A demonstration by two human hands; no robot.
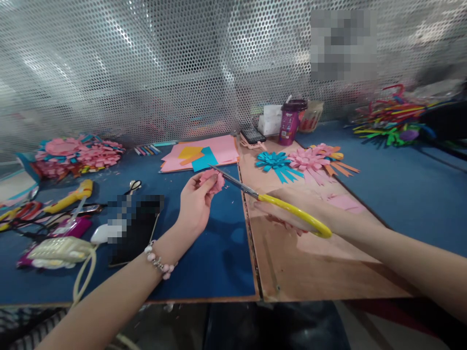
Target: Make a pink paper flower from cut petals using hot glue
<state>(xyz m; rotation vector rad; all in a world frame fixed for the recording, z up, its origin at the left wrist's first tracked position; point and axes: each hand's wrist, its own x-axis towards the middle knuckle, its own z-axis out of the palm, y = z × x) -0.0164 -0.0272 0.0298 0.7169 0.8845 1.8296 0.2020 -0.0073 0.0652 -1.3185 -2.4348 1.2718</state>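
Note:
Pinched in the fingers of my left hand (193,206) is a small crumpled or layered piece of pink paper (219,183). My right hand (312,201) grips a pair of scissors (295,212) with yellow handles. The scissors' metal blades point left, and their tips lie right by the pink paper; whether they touch it I cannot tell. Beyond both hands lies a stack of pink paper sheets (226,148) with yellow, orange and blue pieces on top. Past my right hand are a blue paper flower (274,161) and a pink paper flower (308,159), both with ribbon tails.
On the left are a pile of pink flowers (87,153), a yellow glue gun (71,197), a black phone-like slab (140,233) and corded items. A purple cup (289,124) and a phone (252,134) stand near the perforated metal wall. Colourful strips (397,121) lie far right.

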